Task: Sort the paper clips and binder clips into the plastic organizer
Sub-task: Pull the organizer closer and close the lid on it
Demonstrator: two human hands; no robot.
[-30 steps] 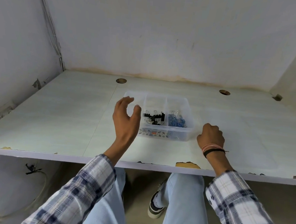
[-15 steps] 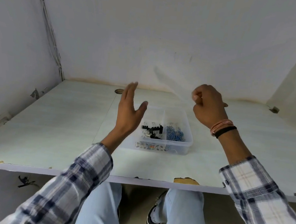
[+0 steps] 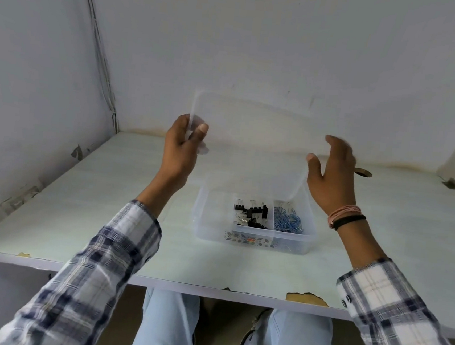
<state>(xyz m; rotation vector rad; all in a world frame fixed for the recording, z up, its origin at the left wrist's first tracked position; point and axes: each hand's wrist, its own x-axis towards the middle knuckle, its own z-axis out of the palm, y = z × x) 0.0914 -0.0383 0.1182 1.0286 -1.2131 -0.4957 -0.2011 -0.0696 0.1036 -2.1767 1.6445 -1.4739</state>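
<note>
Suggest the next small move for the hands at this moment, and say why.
Probably bring the right hand to the free edge of the clear lid, then lower it onto the plastic organizer. The left hand pinches the lid by one corner above the open box, while the binder clips and blue paper clips already lie in separate compartments.

No readable text anywhere; the sticker on the plastic organizer (image 3: 253,240) shows only a floral pattern.

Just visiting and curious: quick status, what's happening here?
Left hand pinches clear lid, raised; right hand open beside it. Organizer uncovered: binder clips middle, paper clips right. Nothing in the way.
</note>
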